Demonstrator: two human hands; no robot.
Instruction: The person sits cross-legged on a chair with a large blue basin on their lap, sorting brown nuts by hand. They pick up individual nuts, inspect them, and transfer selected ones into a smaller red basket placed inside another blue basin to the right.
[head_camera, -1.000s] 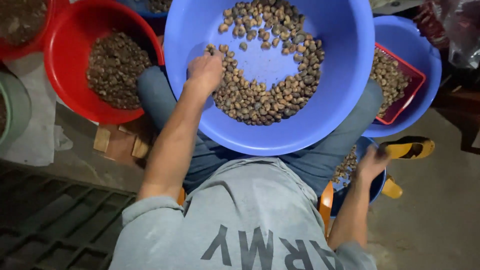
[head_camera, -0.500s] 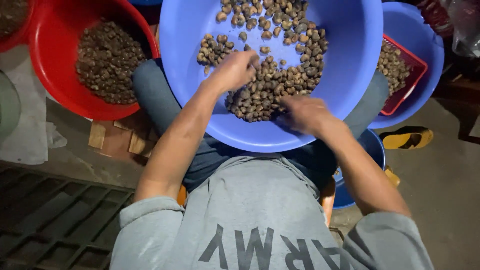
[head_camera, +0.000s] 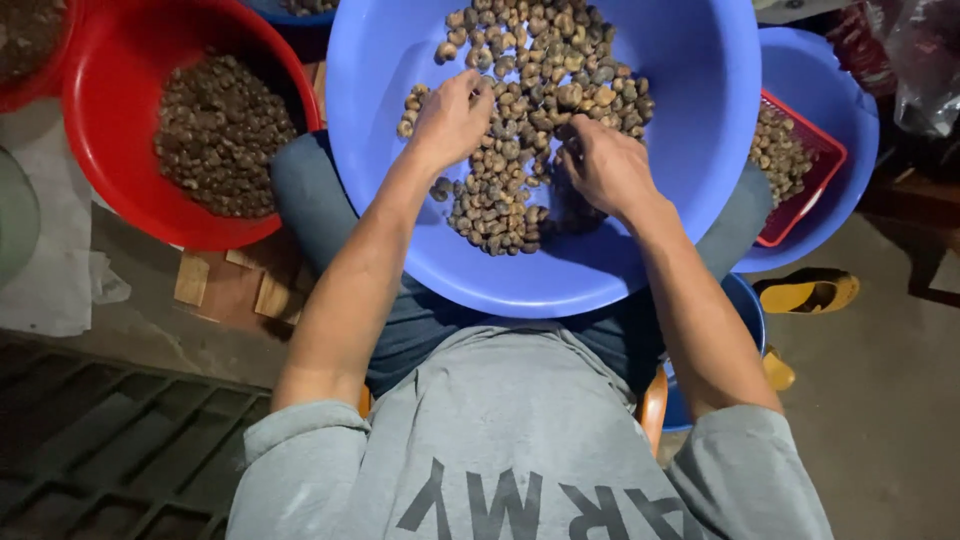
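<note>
2 bare hands are seen, the left hand (head_camera: 452, 117) and the right hand (head_camera: 603, 165), both laid palm down on the nuts (head_camera: 545, 75). The nuts themselves cannot be counted (well over 100 lie in the middle basin alone). 2 blue basins are fully made out: 1 large blue basin (head_camera: 690, 200) on the lap and 1 smaller blue basin (head_camera: 835, 110) to its right. 1 red basket (head_camera: 815, 175) is set inside the smaller one. 1 red basin (head_camera: 110, 185) is seen whole at the left, with the edge of 1 more red tub (head_camera: 30, 85) at the corner. 1 yellow sandal (head_camera: 808, 292) is shown on the floor.
</note>
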